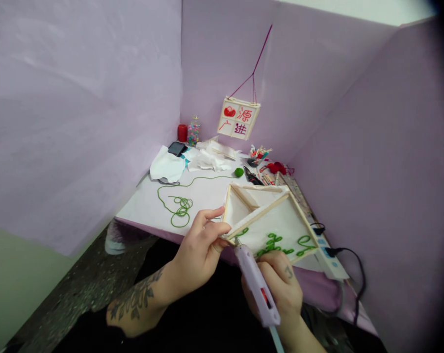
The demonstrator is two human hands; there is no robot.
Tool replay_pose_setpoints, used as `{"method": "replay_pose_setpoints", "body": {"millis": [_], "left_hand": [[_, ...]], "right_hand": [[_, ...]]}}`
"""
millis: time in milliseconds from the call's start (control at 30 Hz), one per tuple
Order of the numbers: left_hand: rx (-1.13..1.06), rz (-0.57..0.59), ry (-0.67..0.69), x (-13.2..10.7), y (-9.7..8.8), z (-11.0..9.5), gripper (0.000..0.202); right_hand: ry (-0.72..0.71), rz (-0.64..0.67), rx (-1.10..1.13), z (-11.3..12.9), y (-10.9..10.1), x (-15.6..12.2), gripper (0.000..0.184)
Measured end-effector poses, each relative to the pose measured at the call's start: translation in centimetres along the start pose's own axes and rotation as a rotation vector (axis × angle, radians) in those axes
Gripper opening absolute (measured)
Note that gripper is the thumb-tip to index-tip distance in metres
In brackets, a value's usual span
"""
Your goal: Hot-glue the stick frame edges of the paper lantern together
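Note:
My left hand [201,242] grips the left corner of a shallow wooden frame [303,213] backed with white sheet, holding it tilted above the table. A wooden strip crosses the frame diagonally, and another divides its upper part. Green cord [273,242] lies in loops on the white backing along the lower side. In my right hand [282,284] is a lilac hot glue gun [256,282], its nozzle at the frame's lower left corner close to my left fingers. A glue stick sticks out of the gun's rear end. My right fingers partly cover the cord loops.
Loose green cord [181,211] trails over the white table [141,203] to a green ball [239,172]. Pliers [251,176], crumpled white paper [207,161] and a bead jar [194,131] lie behind. A decorated panel [239,117] hangs ahead; a power strip [330,257] sits right.

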State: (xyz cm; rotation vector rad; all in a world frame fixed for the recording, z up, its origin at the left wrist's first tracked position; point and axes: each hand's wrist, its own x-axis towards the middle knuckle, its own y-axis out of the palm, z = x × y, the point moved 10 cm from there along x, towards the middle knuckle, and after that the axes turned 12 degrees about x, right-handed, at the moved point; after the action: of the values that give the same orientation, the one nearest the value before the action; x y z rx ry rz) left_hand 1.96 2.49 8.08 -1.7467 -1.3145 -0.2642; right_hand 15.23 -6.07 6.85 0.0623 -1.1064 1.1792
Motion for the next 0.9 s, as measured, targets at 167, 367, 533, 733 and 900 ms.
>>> {"method": "replay_pose_setpoints", "body": {"millis": [167,367,533,733,900], "left_hand": [[0.019,-0.013,-0.009,-0.1,0.5,1.3,0.02],[-0.002,-0.006,-0.103,0.2,1.7,4.0,0.018],[0.002,0.028,-0.17,0.3,2.6,5.1,0.019],[0.091,0.026,-0.15,0.3,2.9,4.5,0.02],[0.131,0.029,-0.163,0.3,2.9,4.5,0.019]], "right_hand": [[0.082,0.085,-0.012,-1.4,0.5,0.2,0.015],[0.258,0.141,0.076,-4.0,0.0,0.5,0.01],[0.316,0.112,0.219,-4.5,-0.2,1.0,0.01],[0.306,0.083,0.276,-5.7,1.2,1.8,0.012],[0.354,0.042,0.291,-6.8,1.6,1.7,0.019]]}}
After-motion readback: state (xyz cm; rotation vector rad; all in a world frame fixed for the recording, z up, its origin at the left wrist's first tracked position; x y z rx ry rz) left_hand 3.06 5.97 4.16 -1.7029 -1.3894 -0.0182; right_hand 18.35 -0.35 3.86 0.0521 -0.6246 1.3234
